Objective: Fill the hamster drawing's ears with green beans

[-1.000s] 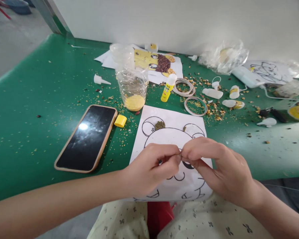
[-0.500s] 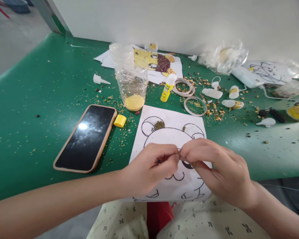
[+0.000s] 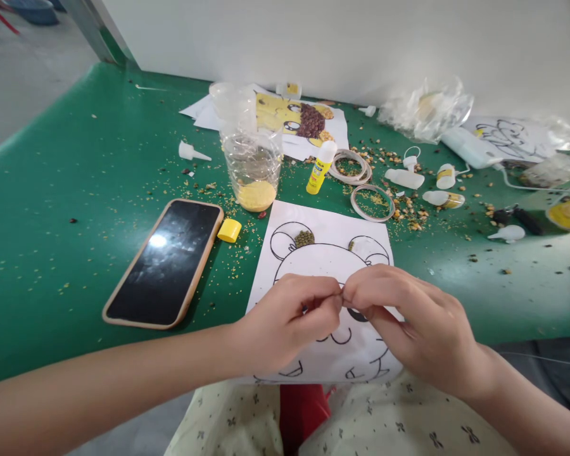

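Note:
A white sheet point(image 3: 332, 231) with a bear outline drawn in black lies at the table's front edge. Small dark green seeds point(image 3: 304, 237) fill part of its left ear, and a few sit at the edge of the right ear. Over the bear's face, my left hand point(image 3: 297, 316) is closed, thumb and forefinger pinched together. My right hand point(image 3: 408, 310) is pinched too, its fingertips meeting those of the left. Whatever is between the fingertips is too small or hidden to make out. Both hands cover much of the drawn face.
On the green table point(image 3: 137, 158) are a phone point(image 3: 164, 263), a yellow cap point(image 3: 229, 230), a glue stick point(image 3: 321, 168) and a clear plastic cup point(image 3: 254, 171) with yellow grains. Tape rolls point(image 3: 372, 202), small glue bottles point(image 3: 405, 178), scattered seeds and a seed-covered picture point(image 3: 312, 120) lie farther back.
Almost nothing differs. Both hands keep their fingertip pinch over the sheet, and the objects on the table stay where they were.

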The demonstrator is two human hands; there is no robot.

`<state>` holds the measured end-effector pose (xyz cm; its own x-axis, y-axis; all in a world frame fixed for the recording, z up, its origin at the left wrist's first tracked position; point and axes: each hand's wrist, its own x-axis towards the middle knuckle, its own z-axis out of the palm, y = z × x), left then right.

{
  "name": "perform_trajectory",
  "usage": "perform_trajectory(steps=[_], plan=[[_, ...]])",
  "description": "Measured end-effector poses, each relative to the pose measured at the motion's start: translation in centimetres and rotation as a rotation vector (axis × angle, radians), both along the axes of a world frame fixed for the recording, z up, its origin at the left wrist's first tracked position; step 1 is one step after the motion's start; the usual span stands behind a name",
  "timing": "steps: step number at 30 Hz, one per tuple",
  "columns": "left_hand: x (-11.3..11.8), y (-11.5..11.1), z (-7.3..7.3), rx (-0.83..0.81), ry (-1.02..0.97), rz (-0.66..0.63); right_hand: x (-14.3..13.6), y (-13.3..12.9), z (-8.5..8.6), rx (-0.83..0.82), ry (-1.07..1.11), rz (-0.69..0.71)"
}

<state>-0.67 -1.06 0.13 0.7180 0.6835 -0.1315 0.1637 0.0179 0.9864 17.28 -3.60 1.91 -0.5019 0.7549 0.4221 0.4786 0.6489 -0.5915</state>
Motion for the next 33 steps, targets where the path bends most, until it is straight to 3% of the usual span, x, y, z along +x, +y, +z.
perform_trajectory(steps=[6, 22, 33], plan=[[0.03, -0.05, 0.07, -0.042, -0.021, -0.011, 0.04, -0.13, -0.1, -0.041, -0.004, 0.02], [-0.04, -0.07, 0.08, -0.025, -0.041, -0.008, 0.04, -0.3, -0.33, -0.038, 0.034, -0.119], [-0.05, -0.04, -0.1, -0.004, -0.008, -0.028, 0.18, -0.12, -0.08, -0.1, -0.001, -0.048]])
